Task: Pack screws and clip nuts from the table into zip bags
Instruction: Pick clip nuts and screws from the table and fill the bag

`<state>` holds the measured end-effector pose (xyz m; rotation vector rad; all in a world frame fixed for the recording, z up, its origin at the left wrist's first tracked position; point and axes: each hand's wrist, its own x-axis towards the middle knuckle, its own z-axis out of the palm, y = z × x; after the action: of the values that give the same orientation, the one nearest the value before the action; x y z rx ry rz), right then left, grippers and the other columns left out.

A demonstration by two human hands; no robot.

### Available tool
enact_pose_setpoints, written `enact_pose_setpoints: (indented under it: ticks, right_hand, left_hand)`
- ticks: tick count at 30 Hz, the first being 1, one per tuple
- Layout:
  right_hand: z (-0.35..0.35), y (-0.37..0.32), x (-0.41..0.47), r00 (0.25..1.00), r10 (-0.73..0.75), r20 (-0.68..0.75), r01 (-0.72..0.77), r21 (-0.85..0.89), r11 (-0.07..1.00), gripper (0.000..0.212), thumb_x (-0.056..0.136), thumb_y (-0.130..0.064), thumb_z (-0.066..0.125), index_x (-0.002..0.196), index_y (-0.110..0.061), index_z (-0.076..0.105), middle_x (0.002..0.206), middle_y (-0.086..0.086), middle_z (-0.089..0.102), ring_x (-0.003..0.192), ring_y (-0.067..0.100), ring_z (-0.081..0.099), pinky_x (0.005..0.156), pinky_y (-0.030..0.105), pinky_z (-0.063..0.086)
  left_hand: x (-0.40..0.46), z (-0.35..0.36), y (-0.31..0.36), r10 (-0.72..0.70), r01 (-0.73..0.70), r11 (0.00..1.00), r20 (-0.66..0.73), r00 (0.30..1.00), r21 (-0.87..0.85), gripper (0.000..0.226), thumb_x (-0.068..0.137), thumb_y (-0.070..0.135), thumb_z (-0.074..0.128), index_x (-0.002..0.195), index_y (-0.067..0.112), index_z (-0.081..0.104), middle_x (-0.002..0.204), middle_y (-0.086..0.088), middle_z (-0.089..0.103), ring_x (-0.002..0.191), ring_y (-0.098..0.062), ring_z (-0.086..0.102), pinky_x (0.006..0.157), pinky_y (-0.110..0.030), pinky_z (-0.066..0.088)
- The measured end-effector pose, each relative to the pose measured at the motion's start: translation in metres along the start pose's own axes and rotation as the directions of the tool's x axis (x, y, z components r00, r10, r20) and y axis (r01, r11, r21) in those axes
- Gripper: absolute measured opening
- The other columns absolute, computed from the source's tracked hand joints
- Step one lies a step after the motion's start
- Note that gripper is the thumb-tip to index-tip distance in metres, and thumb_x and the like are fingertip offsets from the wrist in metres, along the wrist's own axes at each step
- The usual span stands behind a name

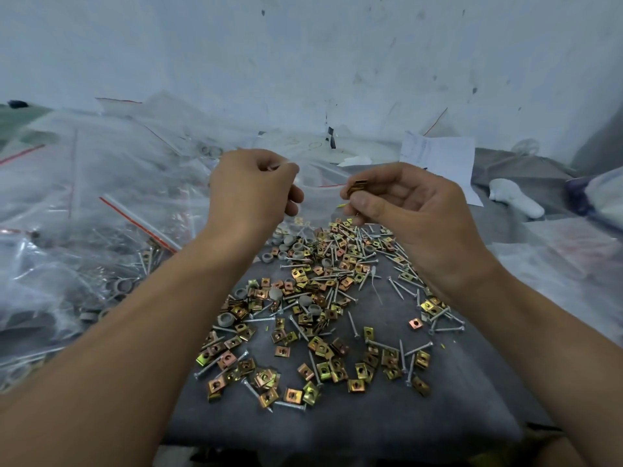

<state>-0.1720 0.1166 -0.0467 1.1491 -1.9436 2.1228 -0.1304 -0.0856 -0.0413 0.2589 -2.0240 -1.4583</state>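
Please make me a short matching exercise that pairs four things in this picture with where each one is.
Things:
1. clip nuts stack
2. open zip bag
3. pile of packed zip bags
4. loose screws and clip nuts

Places:
A. spread on the grey table below both hands
B. heaped at the table's left side
C. pinched in the right hand
D. held up by the left hand

Pairs: 1-C, 2-D, 3-B, 4-A

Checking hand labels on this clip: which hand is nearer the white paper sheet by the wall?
Right. The right hand, pinching clip nuts, sits just below-left of the paper sheet; the left hand is farther left.
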Motion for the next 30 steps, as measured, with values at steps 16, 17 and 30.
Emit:
enact_pose_setpoints:
  ticks: [16,17,30]
  right_hand:
    - [0.008,0.001,0.004,0.961,-0.271,0.048,0.189,-0.832,0.522,0.018,0.096,-0.019,0.071,0.114,-0.018,0.074,0.093,-0.011,0.066,0.083,0.011,0.061,0.081,0.028,0.050]
    - [0.008,0.001,0.005,0.956,-0.289,0.049,0.192,-0.850,0.491,0.018,0.096,-0.021,0.072,0.113,-0.018,0.074,0.091,-0.013,0.064,0.081,0.009,0.059,0.082,0.028,0.049]
    - [0.005,0.001,0.009,0.967,-0.253,-0.007,0.107,-0.896,0.431,0.017,0.092,-0.033,0.075,0.108,-0.030,0.079,0.096,-0.014,0.076,0.083,0.002,0.046,0.076,0.021,0.033]
  left_hand:
    - [-0.010,0.013,0.005,0.122,-0.130,0.990,0.122,0.985,0.059,0.017,0.101,0.016,0.062,0.096,0.019,0.078,0.065,-0.001,0.074,0.050,-0.013,0.065,0.049,-0.023,0.048]
    - [-0.011,0.013,0.005,0.122,-0.130,0.990,0.130,0.984,0.056,0.017,0.101,0.016,0.062,0.097,0.019,0.078,0.065,-0.001,0.074,0.049,-0.014,0.064,0.048,-0.024,0.048]
    - [-0.010,0.012,0.001,0.124,-0.133,0.990,0.196,0.973,0.035,0.020,0.100,0.012,0.060,0.098,0.018,0.079,0.067,-0.004,0.075,0.051,-0.015,0.065,0.050,-0.033,0.051]
